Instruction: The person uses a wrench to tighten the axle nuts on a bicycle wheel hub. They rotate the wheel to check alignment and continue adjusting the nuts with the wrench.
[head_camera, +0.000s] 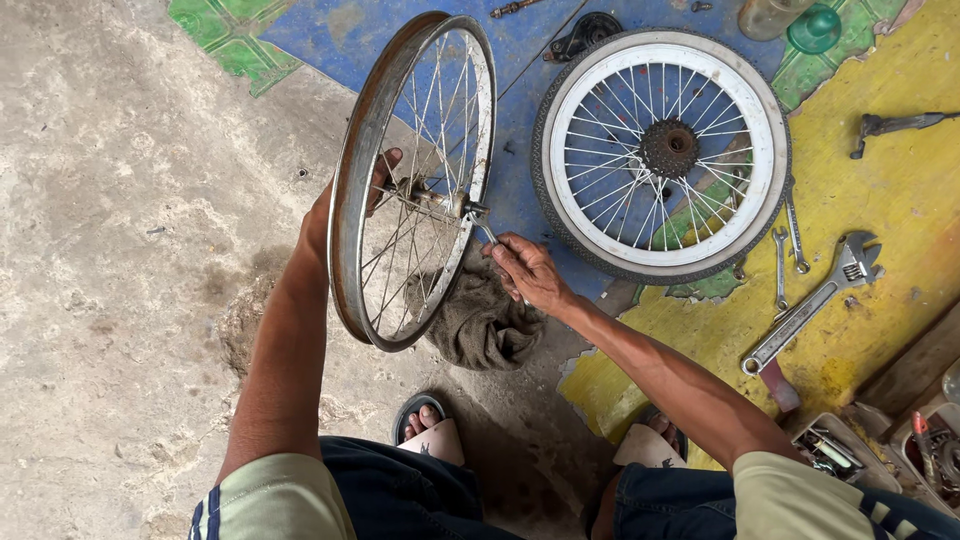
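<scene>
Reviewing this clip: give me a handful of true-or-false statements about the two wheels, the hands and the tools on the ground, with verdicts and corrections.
1. The bare wheel stands upright on its rim. True.
2. The left hand rests flat on the ground. False: it reaches through behind the bare wheel to the hub.
3. The right hand works a slim tool at the axle end. True.
4. The white-rimmed wheel has no tyre. False: it wears a tyre and lies flat on the mat.
5. The adjustable wrench is in the right hand. False: it lies on the mat, apart from both hands.
6. A crumpled rag lies beneath the bare wheel. True.
</scene>
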